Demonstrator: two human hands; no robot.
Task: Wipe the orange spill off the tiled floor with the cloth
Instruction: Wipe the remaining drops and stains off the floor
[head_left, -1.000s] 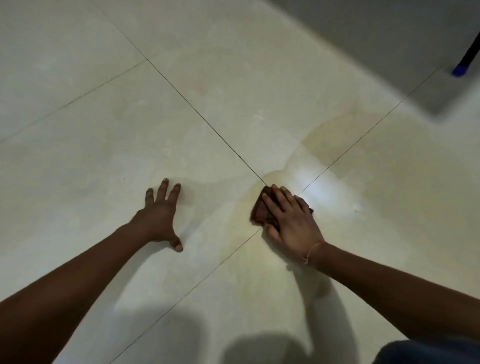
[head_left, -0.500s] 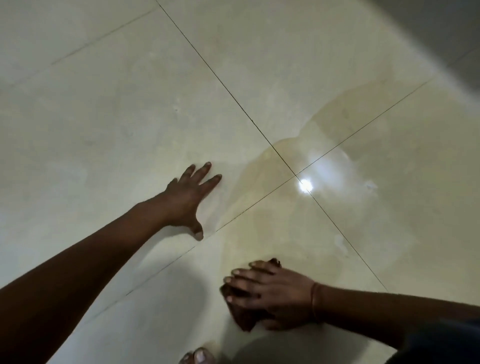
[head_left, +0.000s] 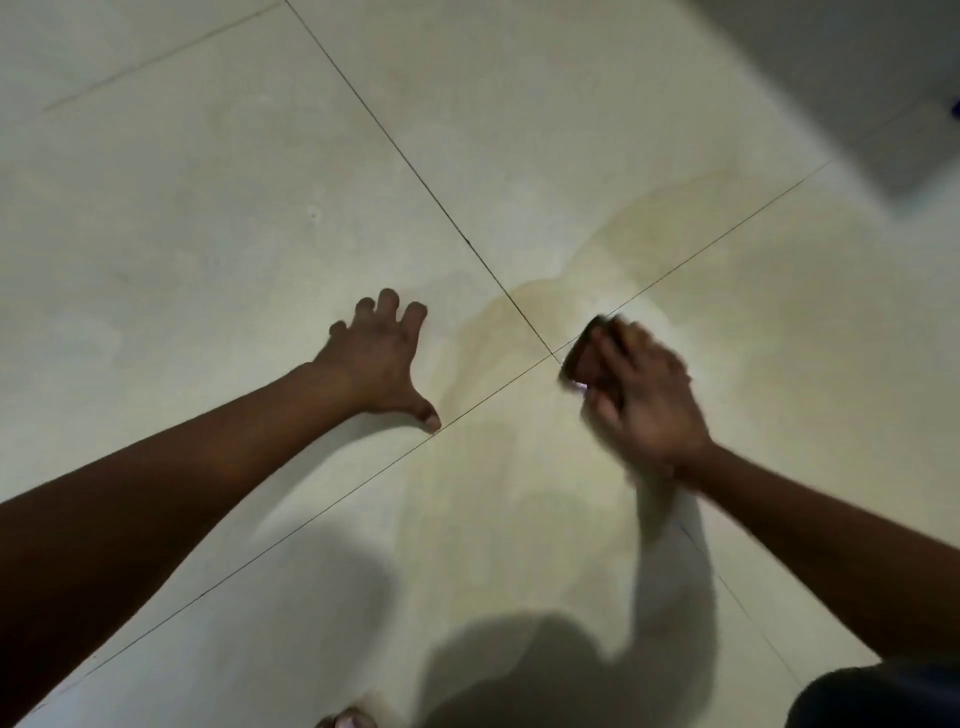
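The cloth (head_left: 583, 357), a dark bunched wad, is sitting on the tiled floor (head_left: 208, 218) just beside the point where the grout lines (head_left: 552, 356) are crossing. It is inside the pale orange spill (head_left: 649, 223), which is spreading up to the right and also down toward me. My right hand (head_left: 644, 400) is lying over the cloth with fingers close together and the thumb at its near edge. The blur is stopping me from telling whether I am gripping it or pressing it flat. My left hand (head_left: 379, 364) is bracing on the floor with fingers spread and the thumb touching a grout line, just beside the spill's left edge. I am judging this as mid-wipe, with much of the film yet to lift. The next stroke is calling for firm downward pressure and overlapping passes inward from the edges, so I am not smearing liquid onto dry tile or into the grout.
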